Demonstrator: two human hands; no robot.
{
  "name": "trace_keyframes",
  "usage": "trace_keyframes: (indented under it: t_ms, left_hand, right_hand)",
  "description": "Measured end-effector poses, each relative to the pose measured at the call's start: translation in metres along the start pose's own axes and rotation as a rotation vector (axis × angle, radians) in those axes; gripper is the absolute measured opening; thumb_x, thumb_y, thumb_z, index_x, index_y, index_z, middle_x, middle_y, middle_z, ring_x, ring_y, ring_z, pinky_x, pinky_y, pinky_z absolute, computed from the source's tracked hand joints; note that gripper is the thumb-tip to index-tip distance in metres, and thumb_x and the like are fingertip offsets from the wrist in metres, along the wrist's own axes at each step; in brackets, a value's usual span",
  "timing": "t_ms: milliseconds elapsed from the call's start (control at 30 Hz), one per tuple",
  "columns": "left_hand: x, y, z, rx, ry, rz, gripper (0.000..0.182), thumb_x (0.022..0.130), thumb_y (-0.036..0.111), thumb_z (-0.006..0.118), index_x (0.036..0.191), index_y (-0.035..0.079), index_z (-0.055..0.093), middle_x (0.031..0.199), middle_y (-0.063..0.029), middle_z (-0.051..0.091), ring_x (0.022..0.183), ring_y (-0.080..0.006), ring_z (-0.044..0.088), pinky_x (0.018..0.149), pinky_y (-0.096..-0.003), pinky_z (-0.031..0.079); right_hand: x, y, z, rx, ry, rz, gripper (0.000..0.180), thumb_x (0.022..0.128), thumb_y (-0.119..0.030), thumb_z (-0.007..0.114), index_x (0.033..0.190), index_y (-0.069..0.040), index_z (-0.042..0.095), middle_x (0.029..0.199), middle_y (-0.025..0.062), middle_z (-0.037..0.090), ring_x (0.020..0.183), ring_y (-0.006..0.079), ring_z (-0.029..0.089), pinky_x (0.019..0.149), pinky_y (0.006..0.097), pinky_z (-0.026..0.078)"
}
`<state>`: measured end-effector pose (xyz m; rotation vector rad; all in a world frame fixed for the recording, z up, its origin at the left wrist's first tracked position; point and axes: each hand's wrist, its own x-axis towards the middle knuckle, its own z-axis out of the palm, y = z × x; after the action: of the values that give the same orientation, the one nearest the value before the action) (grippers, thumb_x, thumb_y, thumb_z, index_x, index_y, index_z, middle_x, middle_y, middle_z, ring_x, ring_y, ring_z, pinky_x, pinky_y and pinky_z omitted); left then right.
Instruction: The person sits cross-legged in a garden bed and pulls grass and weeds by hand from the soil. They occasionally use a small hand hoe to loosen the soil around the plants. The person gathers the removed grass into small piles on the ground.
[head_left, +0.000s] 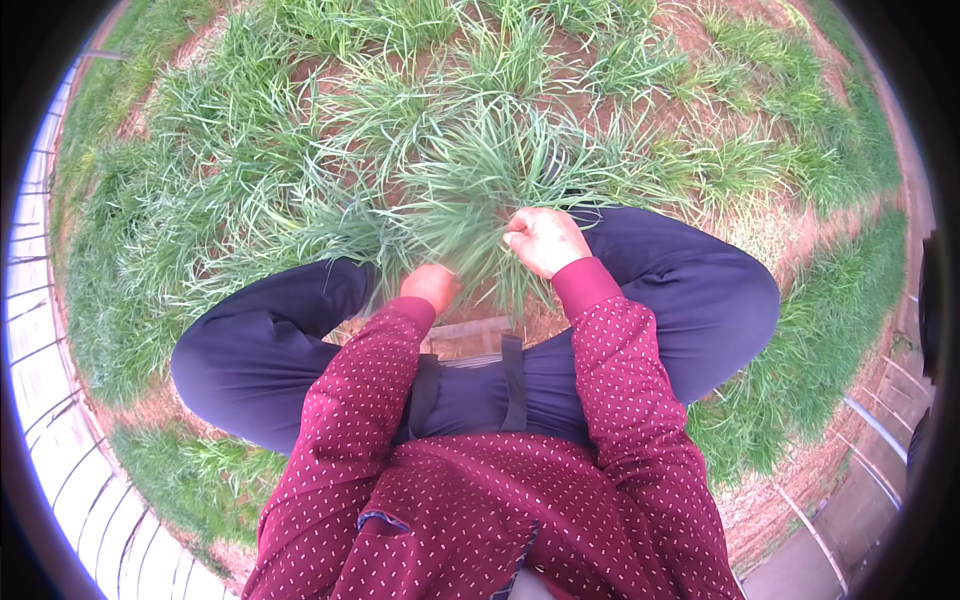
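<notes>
A dense clump of long, narrow green leaves, chive-like, spreads in front of me, its lower part blurred between my hands. My right hand is at the clump's right side, fingers curled in against the leaves. Whether any leaf is inside that fist is hidden. Lower and to the left, my left hand is blurred and seen from the back. It touches or nearly touches the leaf tips on its side, and its fingers are hidden. My bent knees in dark trousers flank the clump.
More leafy clumps grow in rows over reddish soil. A dark striped object, perhaps a shoe, shows through leaves beyond my right hand. Below my hands lies a pale flat strip. A ribbed pale wall curves along the left.
</notes>
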<state>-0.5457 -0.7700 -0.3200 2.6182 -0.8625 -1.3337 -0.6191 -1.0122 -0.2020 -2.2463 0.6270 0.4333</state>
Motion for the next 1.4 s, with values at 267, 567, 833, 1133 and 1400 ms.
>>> trace_keyframes:
  t_ms: [267,567,833,1133,1400]
  left_hand:
    - [-0.027,-0.005,-0.031,0.095,0.109,0.184,0.029,0.094,0.036,0.072,0.099,0.009,0.079,0.101,-0.0197,0.077,0.098,-0.0400,0.075,0.087,-0.0514,0.059]
    - [-0.058,0.021,-0.063,-0.691,0.060,0.117,0.016,0.102,0.012,0.066,0.107,0.001,0.076,0.081,-0.0084,0.073,0.065,-0.0149,0.074,0.056,-0.0312,0.060]
    - [-0.040,0.054,-0.048,-0.827,-0.109,0.080,0.027,0.100,0.009,0.069,0.127,0.001,0.067,0.089,-0.0071,0.072,0.061,-0.0141,0.070,0.052,-0.0300,0.060]
    - [-0.030,0.077,-0.040,-0.790,-0.077,0.093,0.025,0.100,0.010,0.072,0.123,0.000,0.068,0.089,-0.0081,0.072,0.061,-0.0138,0.071,0.053,-0.0302,0.060]
    - [-0.025,0.080,-0.034,-0.879,0.036,0.218,0.014,0.103,0.014,0.068,0.108,0.000,0.069,0.085,-0.0066,0.071,0.063,-0.0126,0.070,0.052,-0.0303,0.057]
  right_hand:
    - [0.002,0.004,0.004,-0.037,-0.011,0.043,0.023,0.089,-0.028,0.076,0.104,-0.010,0.079,0.103,0.0150,0.078,0.101,0.0352,0.074,0.090,0.0474,0.057]
    - [0.000,0.012,-0.011,-0.098,-0.003,0.079,0.028,0.087,-0.019,0.074,0.114,-0.016,0.080,0.112,0.0143,0.078,0.110,0.0345,0.073,0.095,0.0461,0.057]
    - [-0.012,0.009,0.013,-0.329,-0.212,-0.016,0.063,0.080,-0.013,0.083,0.140,-0.025,0.069,0.128,0.0125,0.071,0.122,0.0334,0.068,0.101,0.0457,0.056]
    - [-0.006,0.026,0.037,-0.329,-0.093,-0.091,0.031,0.080,-0.013,0.078,0.110,-0.020,0.081,0.112,0.0133,0.076,0.111,0.0349,0.071,0.094,0.0458,0.058]
    - [-0.001,0.031,0.044,-0.323,-0.069,-0.074,0.021,0.080,-0.019,0.077,0.101,-0.019,0.081,0.104,0.0143,0.076,0.102,0.0363,0.072,0.090,0.0482,0.058]
